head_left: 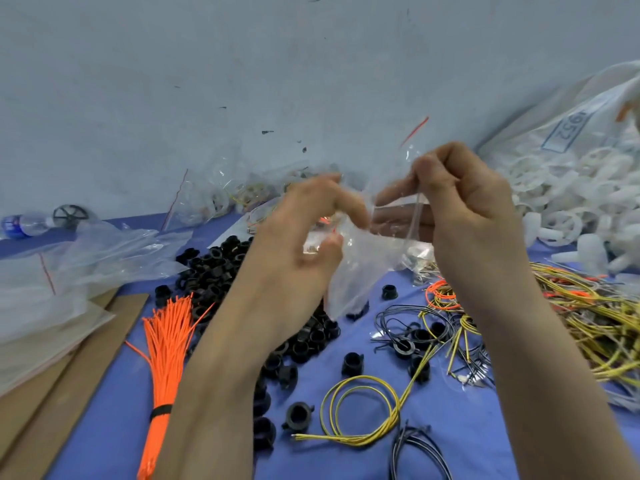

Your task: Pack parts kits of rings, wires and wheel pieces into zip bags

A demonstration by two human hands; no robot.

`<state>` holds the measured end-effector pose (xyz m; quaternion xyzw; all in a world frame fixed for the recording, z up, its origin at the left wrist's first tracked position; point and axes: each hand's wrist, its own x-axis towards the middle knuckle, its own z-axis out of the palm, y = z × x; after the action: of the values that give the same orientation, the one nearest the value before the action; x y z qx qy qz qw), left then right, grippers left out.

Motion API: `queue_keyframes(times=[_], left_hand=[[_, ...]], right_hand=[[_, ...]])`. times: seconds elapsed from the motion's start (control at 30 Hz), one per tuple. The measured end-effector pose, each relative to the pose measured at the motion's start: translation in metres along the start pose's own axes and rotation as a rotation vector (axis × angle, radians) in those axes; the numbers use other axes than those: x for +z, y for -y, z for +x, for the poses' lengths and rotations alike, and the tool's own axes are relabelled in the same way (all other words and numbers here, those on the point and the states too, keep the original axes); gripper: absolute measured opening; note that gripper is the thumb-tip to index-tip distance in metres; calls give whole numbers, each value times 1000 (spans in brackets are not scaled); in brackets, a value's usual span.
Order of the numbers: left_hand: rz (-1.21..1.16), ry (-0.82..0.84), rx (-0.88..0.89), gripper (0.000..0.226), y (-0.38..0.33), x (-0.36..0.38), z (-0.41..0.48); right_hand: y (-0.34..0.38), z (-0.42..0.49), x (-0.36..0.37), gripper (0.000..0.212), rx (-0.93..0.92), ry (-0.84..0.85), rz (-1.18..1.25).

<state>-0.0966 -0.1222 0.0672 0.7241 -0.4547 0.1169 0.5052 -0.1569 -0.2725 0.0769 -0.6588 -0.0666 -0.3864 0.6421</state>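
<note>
Both hands work one clear zip bag (360,271), held in the air above the bench (450,427): the left hand (304,230) pinches its left side, and the right hand (464,202) pinches the strip at its mouth. The step looks like working the zip, though opening or sealing cannot be told, and the contents are unclear through the crumpled film. Next, the mouth needs aligned edges and an even pinch. Below lie black rings (214,268), an orange wire bundle (168,344) and a yellow wire coil (360,407), with white wheel pieces (568,195) to the right. The tangled wires could snag a reach.
</note>
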Motion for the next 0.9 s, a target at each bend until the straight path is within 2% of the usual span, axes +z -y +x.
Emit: queue_keyframes(times=[0.07,0.13,0.23,0.3,0.37,0.43,0.5,0.6,0.67,0.77,0.83,0.9], left_hand=[[65,79,-10,42,1,-1,-1],[108,35,-73,37,1,0,-1],[183,-208,-165,38,8,0,1],[180,-406,-243,30,13,-8,3],[253,-511,-250,15,19,-20,0],[283,-545,-278,30,27,-30,-3],[287,-555,-315,47,35,-39,-6],[295,-552,-350,62,38,-45,-8],[299,-503,-361,70,38,-45,-9],[349,-335,-368,75,40,-42,-8],[389,-214,-374,79,42,-37,-8],[406,-118,-348,81,43,-30,-6]], right_hand=[[-3,-1,3,24,23,42,21],[-8,-1,5,23,52,82,29],[-17,2,3,22,110,72,73],[-29,4,-1,24,228,69,37],[-49,2,-5,22,384,175,-342],[-70,-3,-6,25,578,447,-745],[-88,-11,0,29,708,760,-935],[-106,-20,11,23,677,997,-1022],[-113,-22,15,18,622,1067,-1054],[-112,-22,17,16,630,1095,-1053],[-98,-17,12,11,654,1077,-945],[-73,-10,1,13,640,1043,-678]])
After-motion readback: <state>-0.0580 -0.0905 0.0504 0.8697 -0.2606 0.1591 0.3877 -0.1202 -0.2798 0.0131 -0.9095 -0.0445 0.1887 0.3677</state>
